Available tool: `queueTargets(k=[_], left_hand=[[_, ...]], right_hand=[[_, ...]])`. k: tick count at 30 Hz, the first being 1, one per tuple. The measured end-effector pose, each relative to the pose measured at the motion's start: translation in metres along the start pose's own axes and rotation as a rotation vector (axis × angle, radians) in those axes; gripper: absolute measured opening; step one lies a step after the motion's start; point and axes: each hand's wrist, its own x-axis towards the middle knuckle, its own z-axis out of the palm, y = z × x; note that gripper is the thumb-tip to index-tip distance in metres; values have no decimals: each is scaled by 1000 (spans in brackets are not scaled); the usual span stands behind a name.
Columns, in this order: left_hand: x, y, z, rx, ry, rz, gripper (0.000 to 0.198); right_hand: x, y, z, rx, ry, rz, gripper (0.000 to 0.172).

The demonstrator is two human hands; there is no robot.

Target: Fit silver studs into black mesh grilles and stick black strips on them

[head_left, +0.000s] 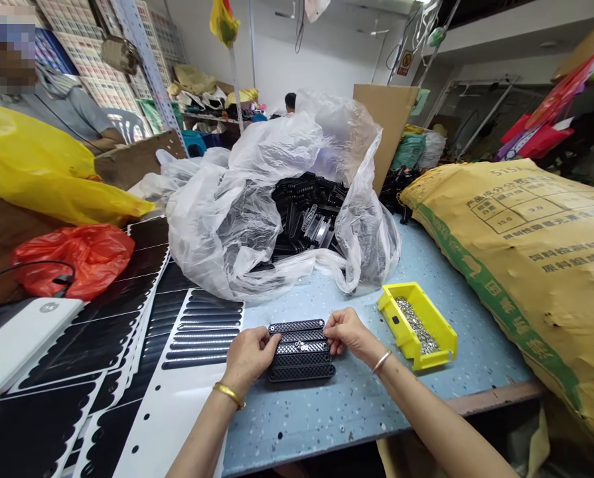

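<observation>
Several black plastic strips with a mesh pattern (301,373) lie side by side on the speckled blue table in front of me. My left hand (249,355) is closed, thumb and fingertip at the left ends of the middle strips. At their right ends my right hand (349,332) has its fingers pinched together; anything small between them is hidden. Some tiny shiny metal pieces (302,346) rest on a middle strip. To the right stands a yellow bin (392,317) holding many small metal pieces (416,324).
Behind the strips, a clear plastic bag (202,232) lies open with many black strips (309,222) inside. Sheets of black adhesive strips (204,332) and a white power bank (25,342) are left. A large yellow sack (540,265) flanks the right; a person (72,113) sits far left.
</observation>
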Motion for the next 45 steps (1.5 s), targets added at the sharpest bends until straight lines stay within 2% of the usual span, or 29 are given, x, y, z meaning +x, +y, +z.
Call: queueTargets(k=[5,13,22,26,30,33,35,38,41,43,45], left_hand=[[0,0,-1,-39,-15,-2,36],[4,-4,-5,-121,-66,15,35],[15,-14,-12,-408,-375,-40,34],[19,-14,-12,-475,-443,-45,33],[19,-12,-14,-478,-462,-40,35],[14,-12,-19,-430,-426,-29,36],[6,-12,-22,-384,-350,-23,37],[-11,-10,-21,-261,-111,45,31],[-26,-2,-12,-145,61,239,24],[-29,4,-5,-99,64,321,26],[-28,12,0,-30,38,339,27]], right_hand=[[1,0,8,-51,72,-36,17],[-8,-1,2,-45,27,-58,8],[-3,3,2,-49,23,-62,9],[-3,4,3,-60,25,-65,9],[-3,4,2,-84,26,-68,10],[-5,3,-1,-107,39,-81,12],[-8,3,-3,-118,87,-106,12],[-15,3,-1,-266,228,-242,7],[-24,1,9,-524,232,-413,13],[-29,-2,18,-635,186,-481,17],[-33,-4,25,-717,166,-515,19]])
